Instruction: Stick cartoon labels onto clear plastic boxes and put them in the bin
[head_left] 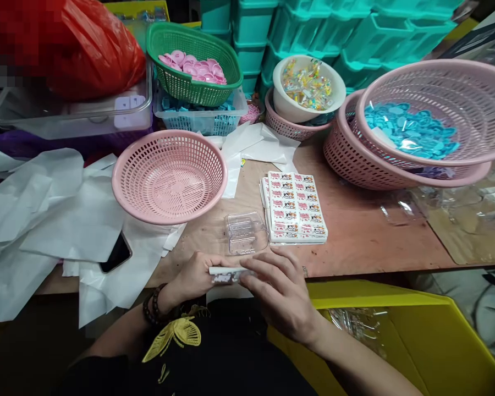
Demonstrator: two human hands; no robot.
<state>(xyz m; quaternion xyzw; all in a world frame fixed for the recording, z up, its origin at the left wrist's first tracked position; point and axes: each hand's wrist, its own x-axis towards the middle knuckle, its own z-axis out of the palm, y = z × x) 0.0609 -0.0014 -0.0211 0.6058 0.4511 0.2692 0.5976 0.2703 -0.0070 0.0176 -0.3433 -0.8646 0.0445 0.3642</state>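
At the table's front edge, my left hand (194, 278) grips the left end of a small clear plastic box (226, 276) with a white top edge and small pale and dark pieces showing inside. The fingers of my right hand (281, 290) close on the box's right end. Just beyond my hands lies a clear plastic blister tray (247, 235). To its right is a stack of sticker sheets (297, 209) printed with cartoon cats and pink lettering. What exactly the box contains is too small to make out.
A pink basket (177, 190) stands behind the tray. White backing paper (78, 220) and a phone (117, 254) lie left. Pink baskets (433, 165) with blue pieces (412, 129) stand right. A green basket (198, 91) and teal bins (305, 33) are behind; a yellow bin (429, 341) sits below right.
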